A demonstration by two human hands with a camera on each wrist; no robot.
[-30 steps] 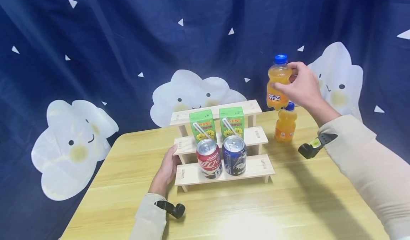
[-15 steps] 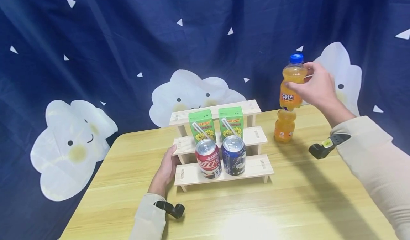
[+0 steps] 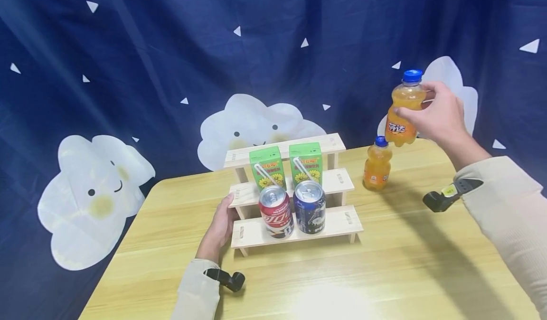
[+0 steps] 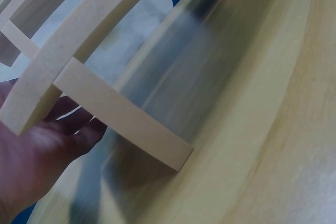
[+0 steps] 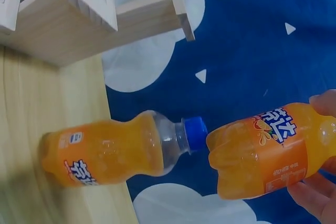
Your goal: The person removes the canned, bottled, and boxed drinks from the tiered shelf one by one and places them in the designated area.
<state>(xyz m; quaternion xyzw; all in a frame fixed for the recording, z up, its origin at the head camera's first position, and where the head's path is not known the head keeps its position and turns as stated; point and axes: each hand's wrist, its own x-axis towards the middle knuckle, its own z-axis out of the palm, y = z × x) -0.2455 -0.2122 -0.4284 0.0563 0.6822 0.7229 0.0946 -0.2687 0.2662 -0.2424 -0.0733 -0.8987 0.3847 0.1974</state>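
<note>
My right hand [image 3: 446,116] holds an orange soda bottle [image 3: 400,129] with a blue cap, upright and raised in the air. Below it, a second orange soda bottle [image 3: 377,168] stands on the table. In the right wrist view the held bottle [image 5: 262,153] has its base close to the blue cap of the standing bottle [image 5: 115,150]. My left hand [image 3: 220,222] grips the left side of a three-step wooden display rack [image 3: 339,219]; in the left wrist view its fingers [image 4: 73,127] pass behind a step, partly hidden.
On the bottom step stand a red can [image 3: 277,215] and a dark blue can [image 3: 309,211]. Two green drink cartons [image 3: 267,165] with straws occupy the middle step. The wooden table [image 3: 299,277] ends at a blue cloud-patterned curtain [image 3: 273,49].
My right hand has carried the held bottle rightward, from above the left of the standing bottle, across it, to its upper right. The left hand stays on the rack.
</note>
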